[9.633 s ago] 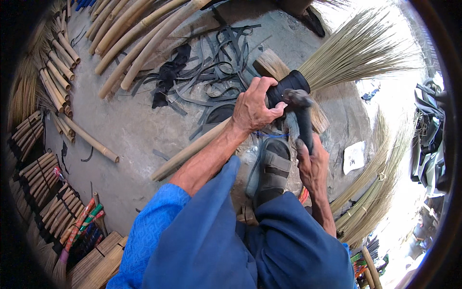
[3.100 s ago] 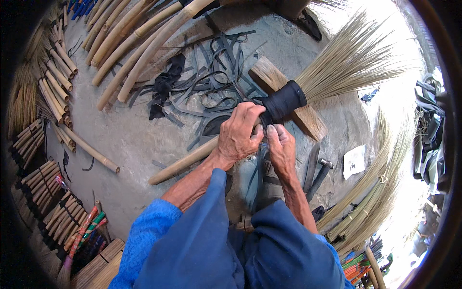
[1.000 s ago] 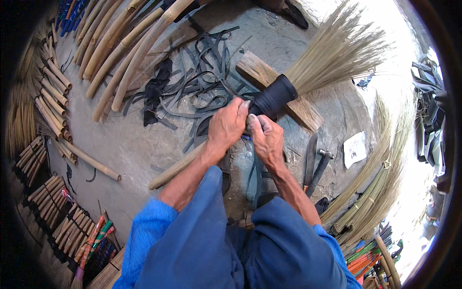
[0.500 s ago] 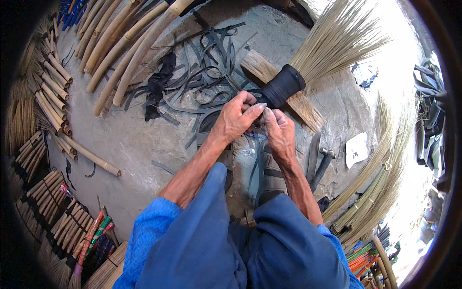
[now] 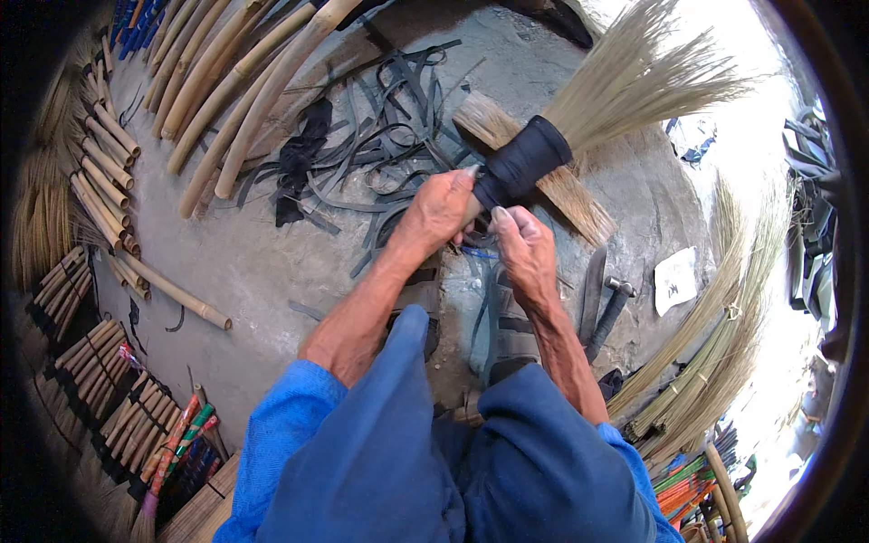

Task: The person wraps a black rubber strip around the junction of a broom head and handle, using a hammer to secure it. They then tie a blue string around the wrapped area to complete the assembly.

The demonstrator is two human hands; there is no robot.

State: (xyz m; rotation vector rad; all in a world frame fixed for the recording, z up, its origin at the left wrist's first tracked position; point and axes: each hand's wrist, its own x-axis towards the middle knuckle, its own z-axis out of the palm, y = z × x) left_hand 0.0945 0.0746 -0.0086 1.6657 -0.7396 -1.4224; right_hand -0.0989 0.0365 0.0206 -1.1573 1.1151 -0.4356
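Observation:
A broom with a fan of pale straw bristles (image 5: 634, 86) points up to the right. Its neck is wrapped in a black rubber binding (image 5: 529, 158), which rests across a wooden block (image 5: 575, 201). My left hand (image 5: 440, 210) is closed round the pale handle just below the binding, its thumb up along it. My right hand (image 5: 525, 246) pinches what looks like the black strip at the binding's lower edge; its fingertips partly hide the strip.
Loose black rubber strips (image 5: 398, 136) lie tangled beyond my left hand. A knife (image 5: 591, 288) and a hammer (image 5: 608, 317) lie right of my right forearm. Bamboo poles (image 5: 281, 90) stand at the upper left, bundled handles (image 5: 95, 362) at the left, and straw bundles (image 5: 697, 362) at the right.
My left hand has gone from fingertips at the binding's lower edge to a grip round the handle. The broom has turned slightly, its bristles shifting right. My right hand stays nearly in place.

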